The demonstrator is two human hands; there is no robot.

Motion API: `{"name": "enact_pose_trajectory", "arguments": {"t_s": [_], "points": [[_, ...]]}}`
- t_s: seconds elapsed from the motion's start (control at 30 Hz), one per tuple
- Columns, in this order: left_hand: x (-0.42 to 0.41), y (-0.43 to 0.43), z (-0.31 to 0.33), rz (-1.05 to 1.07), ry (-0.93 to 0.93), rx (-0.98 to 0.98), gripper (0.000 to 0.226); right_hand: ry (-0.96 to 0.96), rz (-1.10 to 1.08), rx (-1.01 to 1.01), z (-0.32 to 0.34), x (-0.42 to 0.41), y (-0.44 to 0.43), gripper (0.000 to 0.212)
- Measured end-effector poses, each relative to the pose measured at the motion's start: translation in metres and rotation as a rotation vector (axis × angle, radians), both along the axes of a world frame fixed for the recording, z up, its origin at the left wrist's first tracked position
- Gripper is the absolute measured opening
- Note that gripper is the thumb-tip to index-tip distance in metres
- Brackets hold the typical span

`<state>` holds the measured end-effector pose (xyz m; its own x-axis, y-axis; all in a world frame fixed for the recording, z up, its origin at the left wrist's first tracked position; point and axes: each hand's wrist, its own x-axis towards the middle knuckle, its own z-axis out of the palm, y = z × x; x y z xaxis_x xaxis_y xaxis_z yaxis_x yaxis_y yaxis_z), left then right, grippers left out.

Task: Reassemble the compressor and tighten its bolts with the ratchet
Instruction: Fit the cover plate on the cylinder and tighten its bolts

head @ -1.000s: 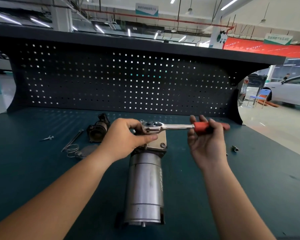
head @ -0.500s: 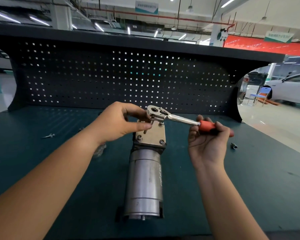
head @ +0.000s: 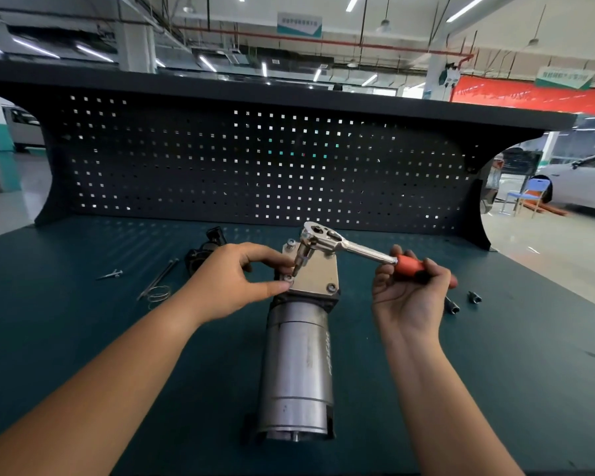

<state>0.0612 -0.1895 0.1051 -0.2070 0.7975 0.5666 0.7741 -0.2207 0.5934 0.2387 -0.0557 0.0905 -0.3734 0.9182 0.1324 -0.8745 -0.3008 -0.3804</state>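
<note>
The silver cylindrical compressor lies lengthwise on the green bench, its flat end plate facing up at the far end. The ratchet has a chrome head and an orange handle. My right hand grips that handle. The ratchet's bit points down at the near-left bolt of the plate. My left hand pinches around that bolt and the plate's left edge. Bolts show at the near-right corner and the far-left corner.
A black compressor part, a long thin rod, a wire spring and a small screw lie to the left. Two sockets lie to the right. A black pegboard closes the back.
The ratchet has been lifted off one bolt and swung over, its bit now tilted down onto the near-left bolt. My left hand slid from the ratchet head down to the plate's left edge.
</note>
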Motion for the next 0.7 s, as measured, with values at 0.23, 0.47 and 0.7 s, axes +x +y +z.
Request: {"name": "enact_pose_trajectory", "arguments": {"t_s": [0.23,0.47,0.7], "points": [[0.0,0.008,-0.004,0.041,0.041,0.059,0.04,-0.009,-0.023,0.005,-0.002,-0.007,0.001,0.025],[0.012,0.008,-0.002,0.086,0.007,0.149,0.031,0.002,-0.092,0.114,-0.007,-0.006,0.003,0.03],[0.029,0.014,-0.001,0.14,-0.011,0.393,0.034,-0.044,-0.038,0.293,-0.014,0.005,0.001,0.042]]}}
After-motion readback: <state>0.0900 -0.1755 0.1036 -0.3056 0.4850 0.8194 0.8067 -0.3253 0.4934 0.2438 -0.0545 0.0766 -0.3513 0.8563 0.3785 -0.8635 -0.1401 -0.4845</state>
